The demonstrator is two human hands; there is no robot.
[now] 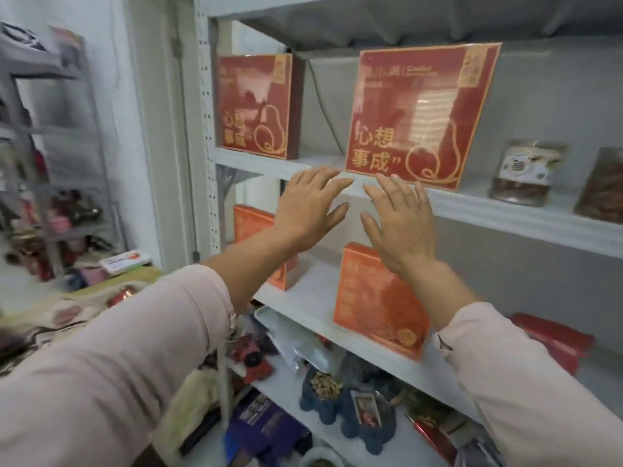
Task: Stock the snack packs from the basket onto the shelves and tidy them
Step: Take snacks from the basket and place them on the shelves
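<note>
A large dark red snack box (418,112) with gold lettering stands upright on the upper white shelf (505,210), near its front edge. A second red box (258,106) stands further back at the left end of that shelf. My left hand (308,205) and my right hand (396,224) are raised side by side just below the large box, fingers spread and empty, fingertips at the shelf's front lip. Two orange boxes (381,298) (251,224) stand on the shelf below, partly hidden behind my hands and forearms.
Two clear jars of snacks (526,173) (603,187) stand on the upper shelf at the right. Red packs (556,338) lie on the middle shelf. The lowest shelf holds several mixed packs and a blue bowl (323,389). A cluttered metal rack (50,197) stands at the left.
</note>
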